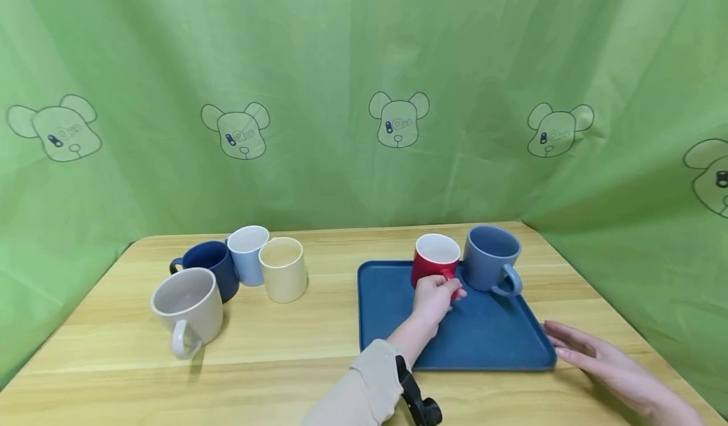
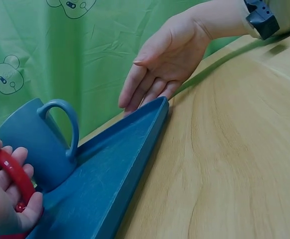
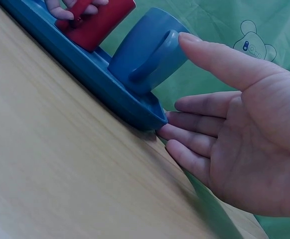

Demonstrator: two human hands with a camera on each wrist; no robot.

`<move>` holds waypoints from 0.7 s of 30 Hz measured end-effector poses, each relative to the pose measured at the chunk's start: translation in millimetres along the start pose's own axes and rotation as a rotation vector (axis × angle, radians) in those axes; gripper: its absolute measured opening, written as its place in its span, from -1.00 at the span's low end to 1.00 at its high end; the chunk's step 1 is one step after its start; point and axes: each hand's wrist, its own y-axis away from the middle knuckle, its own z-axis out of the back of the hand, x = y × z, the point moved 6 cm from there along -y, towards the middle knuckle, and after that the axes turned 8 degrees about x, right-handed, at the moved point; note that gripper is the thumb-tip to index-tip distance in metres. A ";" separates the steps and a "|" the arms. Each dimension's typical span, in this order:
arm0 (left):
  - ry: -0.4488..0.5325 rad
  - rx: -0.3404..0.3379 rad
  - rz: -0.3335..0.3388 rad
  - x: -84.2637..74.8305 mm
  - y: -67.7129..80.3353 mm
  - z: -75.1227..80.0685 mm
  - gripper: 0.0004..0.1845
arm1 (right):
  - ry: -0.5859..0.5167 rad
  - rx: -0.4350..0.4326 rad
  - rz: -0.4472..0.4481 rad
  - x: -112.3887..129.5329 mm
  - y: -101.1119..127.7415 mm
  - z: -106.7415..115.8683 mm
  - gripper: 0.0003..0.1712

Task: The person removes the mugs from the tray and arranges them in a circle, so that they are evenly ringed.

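Left hand (image 1: 435,296) gripping red mug (image 1: 435,258) handle on tray (image 1: 489,337), blue mug (image 1: 491,258) at 3 o'clock. Right hand (image 1: 591,356) flat, fingers straight, touching tray corner. No readable writing.

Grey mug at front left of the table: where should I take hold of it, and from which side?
Take the grey mug by its handle, coming from the near table edge. It stands upright with the loop turned toward the viewer and unobstructed, while the navy mug crowds its far side, so a grip round the body looks harder.

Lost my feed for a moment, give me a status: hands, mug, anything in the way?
Left hand grips red mug by its handle, on blue tray. Right hand open, fingertips at tray corner. Blue-grey mug close beside red mug.
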 end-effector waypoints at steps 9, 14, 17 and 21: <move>0.011 -0.033 -0.004 -1.4 3.4 16.3 -0.74 | 0.005 0.000 -0.028 -0.2 -1.3 1.3 -0.30; 0.046 -0.001 -0.002 -1.1 6.5 23.2 -0.75 | 0.017 -0.007 -0.030 0.0 -1.5 1.9 -0.31; 0.064 0.010 -0.004 -1.9 10.0 27.2 -0.75 | 0.000 -0.004 -0.019 0.0 -1.7 1.6 -0.31; 0.069 0.023 -0.003 -3.0 15.6 32.3 -0.73 | 0.007 -0.007 -0.020 0.1 -2.1 1.2 -0.31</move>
